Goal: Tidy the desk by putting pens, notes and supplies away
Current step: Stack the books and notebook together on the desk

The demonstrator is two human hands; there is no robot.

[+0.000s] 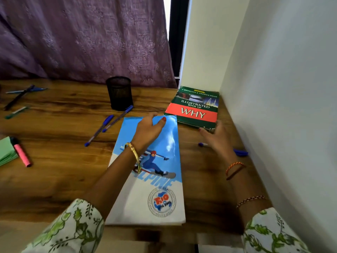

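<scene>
From my head view, my left hand [148, 127] rests on the far end of a glossy notebook [155, 189] with a snowboarder on its blue and white cover, thumb and fingers curled over the top edge. The notebook lies flat in the middle of the wood-grain bench [54, 172]. My right hand [214, 137] reaches to the near corner of a thick green and red hardback book [196, 108] in the far right corner by the white wall; its fingers touch that worn corner, but I cannot tell whether they grasp it. Just beneath that hand lies a blue pen [238, 152]. A round black mesh pen holder [120, 93] stands far centre, with two slim blue-capped pens [107, 127] lying slantwise just near of it. At the left are a pink highlighter [21, 152] beside green paper notes [6, 150], and more pens [20, 96] farther back, before a purple textured curtain [82, 39].
</scene>
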